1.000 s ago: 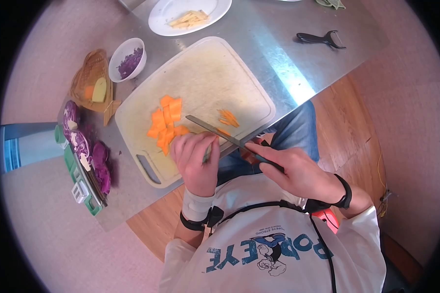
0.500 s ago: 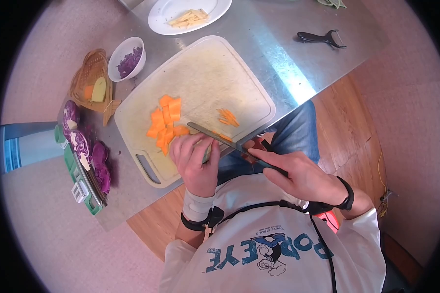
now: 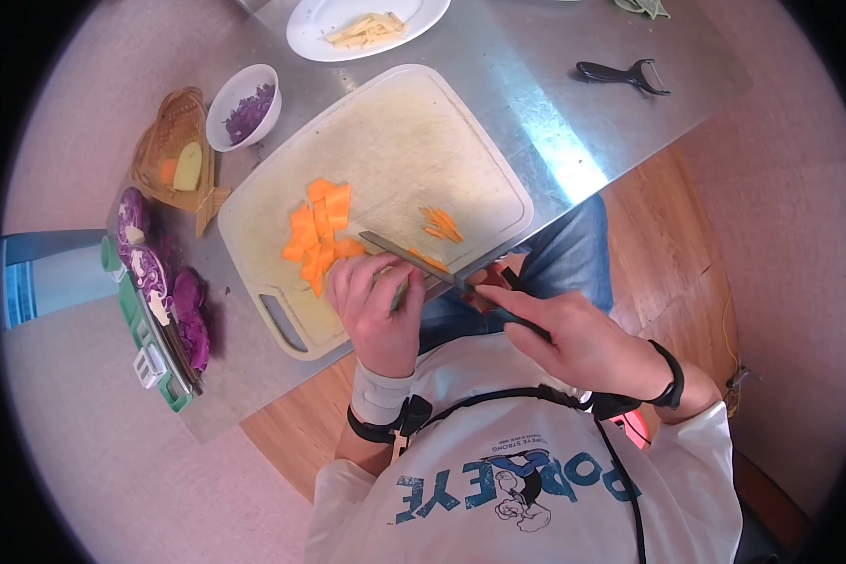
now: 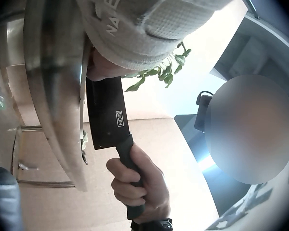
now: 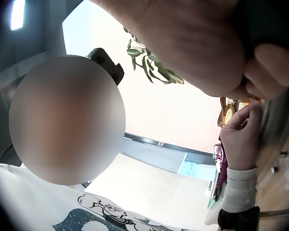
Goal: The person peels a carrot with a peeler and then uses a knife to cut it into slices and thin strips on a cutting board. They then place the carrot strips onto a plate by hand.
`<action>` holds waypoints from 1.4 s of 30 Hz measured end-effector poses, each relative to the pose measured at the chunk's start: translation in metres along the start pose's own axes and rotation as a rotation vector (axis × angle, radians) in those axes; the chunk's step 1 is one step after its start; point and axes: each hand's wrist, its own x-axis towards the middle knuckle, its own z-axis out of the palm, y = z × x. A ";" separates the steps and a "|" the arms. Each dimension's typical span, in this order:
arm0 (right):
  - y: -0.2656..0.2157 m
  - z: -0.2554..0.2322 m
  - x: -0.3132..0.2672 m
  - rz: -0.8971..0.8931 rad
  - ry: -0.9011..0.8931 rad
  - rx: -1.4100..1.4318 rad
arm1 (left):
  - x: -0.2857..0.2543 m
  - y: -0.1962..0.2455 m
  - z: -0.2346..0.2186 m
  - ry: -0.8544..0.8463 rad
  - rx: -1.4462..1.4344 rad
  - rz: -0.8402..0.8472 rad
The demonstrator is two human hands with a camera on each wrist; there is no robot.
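Observation:
The right hand grips the black handle of a knife, whose dark broad blade shows in the left wrist view. Beside the blade, near the cutting board's front edge, the left hand has curled fingers holding down a carrot piece, mostly hidden beneath them. An orange sliver lies along the blade's other side. Thin carrot strips rest to the right on the board, and flat carrot slices overlap left of the blade, just beyond the left hand.
Behind the board are a plate of pale strips and a bowl of shredded purple cabbage. A wicker basket, purple cabbage pieces and a green slicer stand at left. A black peeler lies at the back right.
The knife and right hand have shifted slightly over the board's front edge, and a little more orange shows beside the blade. The left hand stays nearly in place.

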 end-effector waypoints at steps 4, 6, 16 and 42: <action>-0.005 0.009 0.012 0.028 -0.051 -0.127 | 0.000 0.000 0.001 0.014 -0.006 0.008; -0.003 0.013 0.015 0.015 -0.018 -0.088 | 0.000 -0.001 -0.001 0.010 -0.007 0.011; 0.032 0.030 0.017 -0.110 0.213 0.239 | 0.005 0.001 0.002 0.040 0.013 0.006; 0.027 -0.001 0.003 -0.137 0.099 0.053 | 0.018 0.006 0.008 -0.006 0.111 0.051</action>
